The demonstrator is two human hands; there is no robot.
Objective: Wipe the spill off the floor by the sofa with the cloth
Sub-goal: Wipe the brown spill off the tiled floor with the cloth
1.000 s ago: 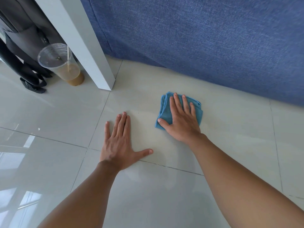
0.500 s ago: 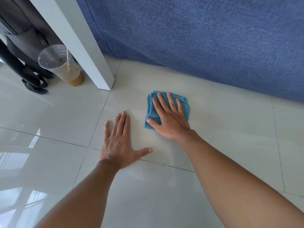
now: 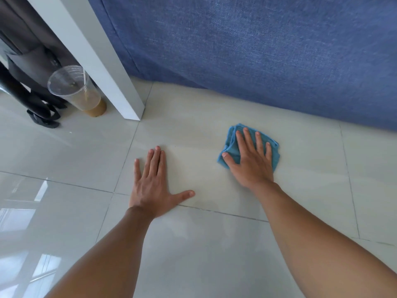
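A folded blue cloth (image 3: 231, 147) lies on the pale tiled floor (image 3: 193, 244), just in front of the blue sofa (image 3: 257, 50). My right hand (image 3: 251, 162) presses flat on the cloth, fingers spread, covering most of it. My left hand (image 3: 152, 183) rests palm down on the bare tile to the left of the cloth, fingers apart and thumb out, holding nothing. No wet patch stands out on the glossy tile around the cloth.
A white table leg (image 3: 111, 67) stands at the upper left beside the sofa's corner. Behind it sits a clear plastic cup (image 3: 79, 91) with brown drink and a straw. A dark bag with straps (image 3: 32, 82) lies at the far left.
My right hand slid the cloth left toward my left hand, then back to the right along the sofa. My left hand stayed planted on the tile.
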